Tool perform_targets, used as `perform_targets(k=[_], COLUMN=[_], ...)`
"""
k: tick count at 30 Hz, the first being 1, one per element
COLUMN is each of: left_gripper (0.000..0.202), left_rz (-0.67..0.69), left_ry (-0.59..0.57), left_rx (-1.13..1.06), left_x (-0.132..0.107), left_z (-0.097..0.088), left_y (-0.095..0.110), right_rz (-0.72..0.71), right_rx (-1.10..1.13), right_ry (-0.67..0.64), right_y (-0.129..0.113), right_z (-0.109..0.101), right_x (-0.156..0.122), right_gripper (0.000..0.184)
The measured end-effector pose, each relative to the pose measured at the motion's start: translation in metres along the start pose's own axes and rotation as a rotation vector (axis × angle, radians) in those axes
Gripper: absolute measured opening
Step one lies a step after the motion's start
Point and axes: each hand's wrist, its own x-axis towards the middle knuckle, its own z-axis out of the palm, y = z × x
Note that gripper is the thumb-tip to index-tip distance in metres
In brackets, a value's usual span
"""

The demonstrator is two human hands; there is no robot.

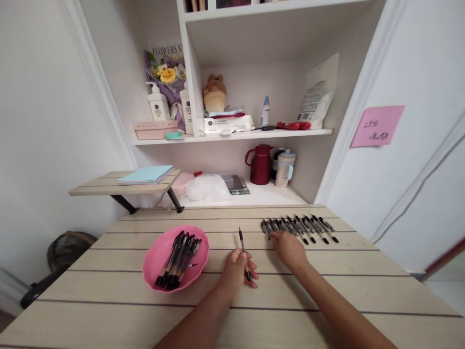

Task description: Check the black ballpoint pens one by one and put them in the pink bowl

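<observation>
My left hand (240, 269) is closed around a pen (243, 245) with a clear barrel, black grip and black end. It is held upright, its bare tip pointing away from me. At the left end of a row of similar pens (312, 227) on the table, my right hand (289, 249) has its fingers pinched together, touching or very near the closest one. What lies between those fingertips is hidden. To the left, a pink scalloped bowl (150, 261) holds a bundle of capped black pens (179, 259).
A small raised shelf (98, 185) with coloured paper (146, 174) stands at the back left of the slatted table (276, 310). Behind are a plastic bag (208, 188), a red jug (260, 165) and a lidded cup (285, 168). Walls flank both sides.
</observation>
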Motion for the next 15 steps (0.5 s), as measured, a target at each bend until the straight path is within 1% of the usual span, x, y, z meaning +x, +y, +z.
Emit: perform_targets(k=[5, 8, 10, 13, 15], left_gripper=[0.041, 0.042, 0.04, 0.035, 0.032], left_rz=[0.019, -0.008, 0.005, 0.048, 0.051], left_ry=[-0.028, -0.019, -0.013, -0.022, -0.027], left_rx=[0.01, 0.042, 0.047, 0.034, 0.038], left_x=[0.002, 0.001, -0.002, -0.006, -0.008], left_z=[-0.001, 0.001, 0.003, 0.004, 0.005], left_y=[-0.001, 0.001, 0.002, 0.003, 0.003], right_rz=[-0.013, -0.028, -0.044, -0.109, -0.146], right_rx=[-0.05, -0.071, -0.067, 0.031, 0.117], right_ry=[-0.017, -0.025, -0.031, -0.065, -0.077], right_y=[-0.004, -0.005, -0.006, -0.003, -0.001], right_z=[0.014, 0.015, 0.014, 0.01, 0.006], right_x=[0.001, -0.002, -0.005, -0.007, -0.007], right_gripper=[0.027, 0.029, 0.029, 0.026, 0.025])
